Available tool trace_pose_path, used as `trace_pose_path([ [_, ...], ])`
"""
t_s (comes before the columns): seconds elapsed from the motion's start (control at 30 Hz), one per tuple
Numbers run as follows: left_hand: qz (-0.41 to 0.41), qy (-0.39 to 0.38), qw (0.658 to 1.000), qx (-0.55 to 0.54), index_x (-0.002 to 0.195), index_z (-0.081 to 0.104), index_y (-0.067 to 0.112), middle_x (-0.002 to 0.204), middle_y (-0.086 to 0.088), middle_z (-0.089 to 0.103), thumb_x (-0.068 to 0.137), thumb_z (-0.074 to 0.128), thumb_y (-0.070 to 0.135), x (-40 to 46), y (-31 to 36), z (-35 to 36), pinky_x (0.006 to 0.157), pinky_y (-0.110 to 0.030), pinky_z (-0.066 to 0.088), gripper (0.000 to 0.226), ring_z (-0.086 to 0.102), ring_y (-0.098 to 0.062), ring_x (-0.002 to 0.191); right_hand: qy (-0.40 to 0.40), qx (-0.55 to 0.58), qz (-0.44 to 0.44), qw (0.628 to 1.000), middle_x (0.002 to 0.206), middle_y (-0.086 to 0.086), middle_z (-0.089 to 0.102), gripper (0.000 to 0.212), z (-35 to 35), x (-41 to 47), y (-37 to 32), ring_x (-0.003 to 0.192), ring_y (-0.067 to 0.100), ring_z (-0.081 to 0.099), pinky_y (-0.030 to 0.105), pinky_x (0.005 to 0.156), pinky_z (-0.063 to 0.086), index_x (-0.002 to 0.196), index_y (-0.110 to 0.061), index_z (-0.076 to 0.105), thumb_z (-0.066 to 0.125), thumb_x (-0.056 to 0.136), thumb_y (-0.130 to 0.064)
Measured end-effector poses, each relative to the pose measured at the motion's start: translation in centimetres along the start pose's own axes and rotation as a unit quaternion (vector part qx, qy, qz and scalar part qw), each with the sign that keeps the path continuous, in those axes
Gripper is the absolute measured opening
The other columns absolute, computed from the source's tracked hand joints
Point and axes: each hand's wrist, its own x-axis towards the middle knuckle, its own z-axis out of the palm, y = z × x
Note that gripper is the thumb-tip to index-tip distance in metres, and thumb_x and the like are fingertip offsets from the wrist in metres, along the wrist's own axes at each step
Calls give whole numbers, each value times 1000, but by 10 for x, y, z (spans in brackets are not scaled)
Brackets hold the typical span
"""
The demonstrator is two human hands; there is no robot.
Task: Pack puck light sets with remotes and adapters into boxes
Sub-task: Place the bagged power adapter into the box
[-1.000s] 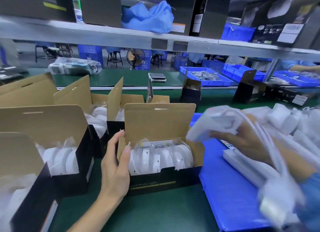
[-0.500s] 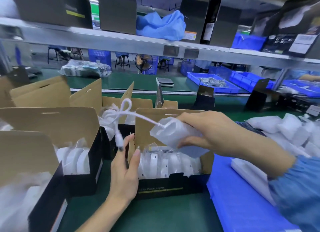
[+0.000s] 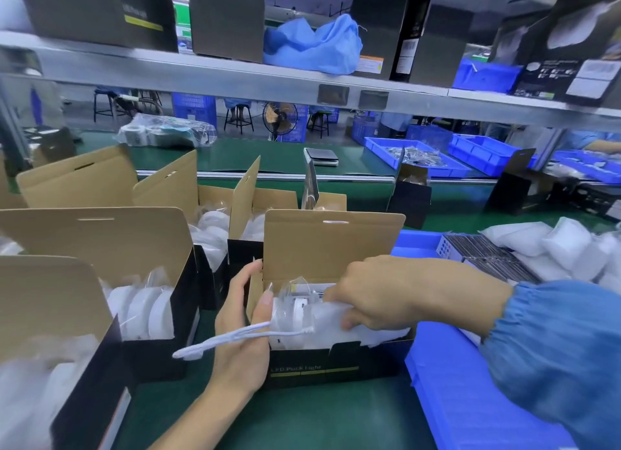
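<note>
An open black box with a brown cardboard lid stands in front of me, holding bagged white puck lights. My right hand grips a bagged white adapter and holds it down inside the box on top of the lights. The adapter's white cable trails out over the box's left wall. My left hand rests against that left wall, fingers straight, thumb at the box's top edge, with the cable lying across its palm.
Several more open boxes with puck lights stand to the left. On the right, a blue tray carries bagged adapters and stacked remotes. A metal shelf hangs overhead. Blue bins sit across the green belt.
My right hand brought the bagged adapter from the tray, over the box, then down into it. The cable dropped from above the boxes to across my left hand.
</note>
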Motion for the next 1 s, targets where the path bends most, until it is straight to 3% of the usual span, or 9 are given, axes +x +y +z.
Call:
trace_pose_path([
  [0.07, 2, 3, 1000, 7, 132, 51, 38, 130, 22, 59, 90, 51, 50, 0, -2, -2, 98, -19, 42, 44, 53, -1, 126, 38, -26, 11, 999, 93, 6, 54, 21, 1, 2, 1, 81, 33, 51, 35, 65, 40, 108, -20, 56, 51, 98, -38],
  [0.2, 16, 12, 1000, 6, 130, 52, 36, 128, 21, 60, 89, 54, 46, 1, 0, -3, 95, -7, 39, 42, 54, 0, 124, 118, -45, -15, 992, 100, 6, 61, 19, 20, -6, 0, 86, 35, 58, 37, 70, 46, 92, -24, 45, 49, 97, -42],
  [0.33, 30, 2, 1000, -5, 131, 52, 32, 130, 19, 59, 91, 54, 41, 0, 0, -2, 97, -8, 38, 41, 53, -2, 126, 79, 6, -30, 996, 97, 3, 62, 15, 27, -13, 1, 90, 32, 56, 42, 78, 49, 95, -24, 53, 54, 93, -39],
  [0.47, 28, -8, 999, -15, 130, 53, 37, 132, 16, 59, 90, 52, 42, -2, 0, -2, 99, -11, 39, 40, 52, -4, 128, -4, 56, -65, 996, 67, 0, 47, 34, 8, -6, 7, 65, 17, 43, 33, 57, 33, 83, -15, 51, 58, 93, -48],
  [0.57, 17, -2, 999, -34, 129, 54, 30, 131, 15, 59, 85, 51, 39, -2, 1, -1, 98, -12, 41, 45, 53, -6, 127, 22, 23, -48, 998, 68, 0, 41, 30, 11, -2, 2, 62, 18, 42, 30, 48, 26, 80, -18, 48, 59, 92, -44],
  [0.7, 18, -4, 1000, 0, 130, 54, 22, 124, 22, 61, 88, 51, 40, -3, 6, 0, 91, -6, 40, 46, 55, 5, 118, 39, 16, -42, 998, 91, 10, 56, 13, 36, 0, -8, 83, 35, 55, 40, 69, 50, 86, -12, 57, 56, 91, -24],
  [0.83, -8, -19, 999, 48, 132, 53, 31, 128, 32, 58, 86, 51, 47, -3, 18, -1, 91, -2, 38, 49, 52, 10, 121, 26, 58, -55, 996, 90, 14, 60, 19, 39, 1, 1, 86, 33, 55, 43, 77, 50, 90, -7, 61, 54, 93, -25],
  [0.93, -50, -72, 988, 124, 139, 39, 49, 137, 43, 43, 93, 61, 49, -4, 30, -11, 103, -5, 30, 50, 35, 25, 126, 35, 187, -53, 980, 100, 3, 65, 22, 34, -6, 18, 91, 13, 58, 21, 80, 48, 106, -17, 69, 62, 92, -32],
  [1.0, -92, -111, 977, 154, 139, 26, 59, 140, 46, 30, 91, 56, 52, -6, 45, -19, 111, -13, 26, 57, 26, 31, 126, 90, 246, -44, 964, 99, -4, 66, 19, 39, -8, 23, 86, 3, 56, 19, 80, 47, 105, -19, 72, 67, 90, -30],
])
